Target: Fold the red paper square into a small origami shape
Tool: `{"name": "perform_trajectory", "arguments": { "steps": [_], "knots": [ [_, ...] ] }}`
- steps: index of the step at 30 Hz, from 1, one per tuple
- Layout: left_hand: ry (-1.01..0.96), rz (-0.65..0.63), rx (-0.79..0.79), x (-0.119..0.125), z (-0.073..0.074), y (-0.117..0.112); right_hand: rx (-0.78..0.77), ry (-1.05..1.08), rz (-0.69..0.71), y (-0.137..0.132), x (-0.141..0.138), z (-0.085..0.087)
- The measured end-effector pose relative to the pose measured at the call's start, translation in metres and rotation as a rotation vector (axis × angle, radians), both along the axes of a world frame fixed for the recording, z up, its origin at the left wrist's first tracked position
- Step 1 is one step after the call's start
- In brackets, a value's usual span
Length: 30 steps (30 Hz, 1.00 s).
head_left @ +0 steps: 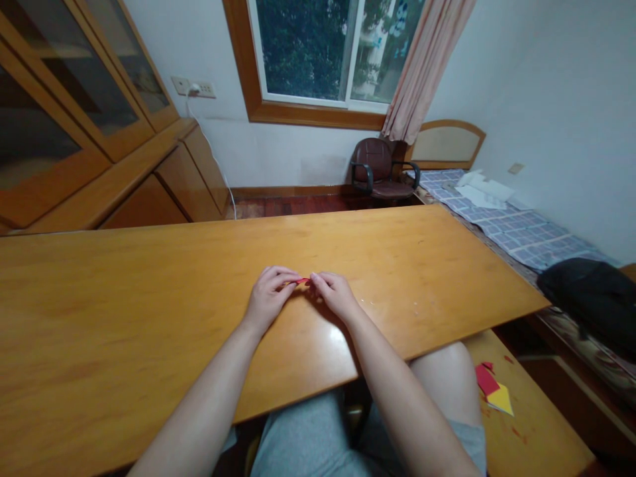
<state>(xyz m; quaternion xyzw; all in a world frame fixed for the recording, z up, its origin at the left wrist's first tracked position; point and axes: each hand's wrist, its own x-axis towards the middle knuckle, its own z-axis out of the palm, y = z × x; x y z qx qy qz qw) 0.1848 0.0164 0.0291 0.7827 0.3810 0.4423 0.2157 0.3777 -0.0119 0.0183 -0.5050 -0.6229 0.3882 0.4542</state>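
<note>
Both of my hands rest together near the middle of a long wooden table (149,291). My left hand (269,295) and my right hand (334,293) pinch a small piece of red paper (303,281) between their fingertips. Only a thin red sliver of it shows; the rest is hidden under my fingers. The fingers of both hands are curled and closed on the paper, which lies on or just above the tabletop.
Red and yellow paper pieces (494,391) lie on a low wooden bench (536,430) by my right knee. A brown chair (380,169) stands under the window. A bed (517,228) with a black bag (591,298) runs along the right. Wooden cabinets (99,132) fill the left.
</note>
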Motion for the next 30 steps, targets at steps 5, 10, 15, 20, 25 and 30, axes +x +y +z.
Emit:
{"name": "perform_trajectory", "arguments": {
  "steps": [5, 10, 15, 20, 25, 30],
  "knots": [
    [0.012, -0.015, -0.001, 0.001, 0.002, -0.002, -0.053, 0.102, 0.011, -0.001, 0.001, 0.002],
    [-0.047, -0.005, -0.061, 0.004, 0.004, -0.004, -0.084, 0.159, 0.017, -0.001, 0.000, 0.001],
    [-0.124, -0.004, -0.178, 0.006, -0.005, -0.002, -0.077, 0.160, 0.021, 0.000, -0.001, -0.001],
    [-0.268, -0.020, -0.392, 0.007, -0.014, 0.002, -0.063, 0.125, -0.023, 0.001, -0.001, -0.001],
    [-0.244, -0.051, -0.448, 0.005, -0.012, 0.003, -0.044, 0.074, -0.023, 0.000, -0.001, 0.000],
    [-0.288, -0.076, -0.507, 0.004, -0.012, 0.004, -0.012, 0.012, -0.024, 0.000, -0.001, -0.002]
  ]
}}
